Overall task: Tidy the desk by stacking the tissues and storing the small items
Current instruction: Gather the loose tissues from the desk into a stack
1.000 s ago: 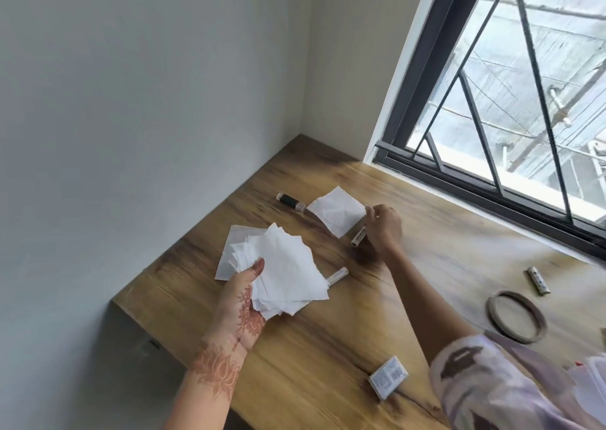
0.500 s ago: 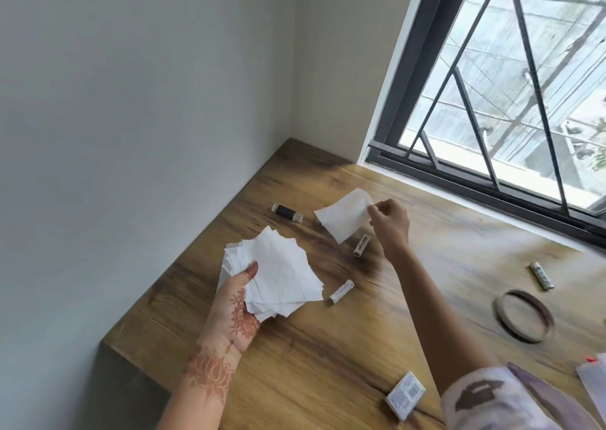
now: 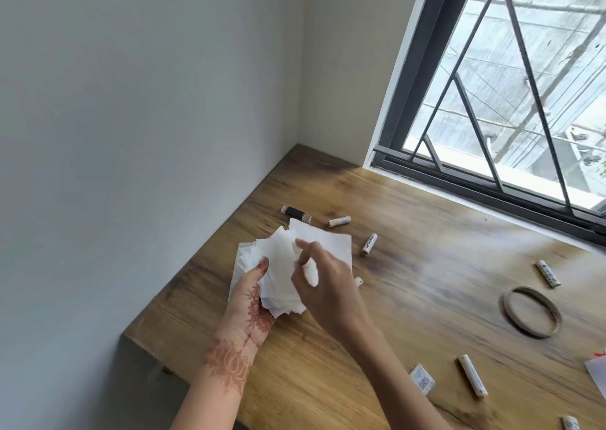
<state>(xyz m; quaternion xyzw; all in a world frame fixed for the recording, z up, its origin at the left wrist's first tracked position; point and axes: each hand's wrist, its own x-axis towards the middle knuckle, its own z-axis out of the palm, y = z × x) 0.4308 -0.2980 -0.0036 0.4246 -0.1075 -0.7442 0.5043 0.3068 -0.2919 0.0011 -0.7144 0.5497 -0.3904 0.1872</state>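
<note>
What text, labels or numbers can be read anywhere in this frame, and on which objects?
No text is readable.
White cylinder: dark print along its side, too blurred to read.
Second white cylinder, further right: dark markings, too blurred to read.
Small white packet: barcode-like lines, too small to read.

Lifted the single tissue (image 3: 331, 242) off the desk (image 3: 426, 265) and brought it onto the stack (image 3: 278, 265).

Swung the right hand (image 3: 324, 288) back from beside the black stick (image 3: 294, 212) to just over the left hand (image 3: 249, 295), with the sheet now across the top of the held pile; too blurred to tell whether pinched or released. Uncovered a white battery (image 3: 339, 221) where the sheet had lain.
</note>
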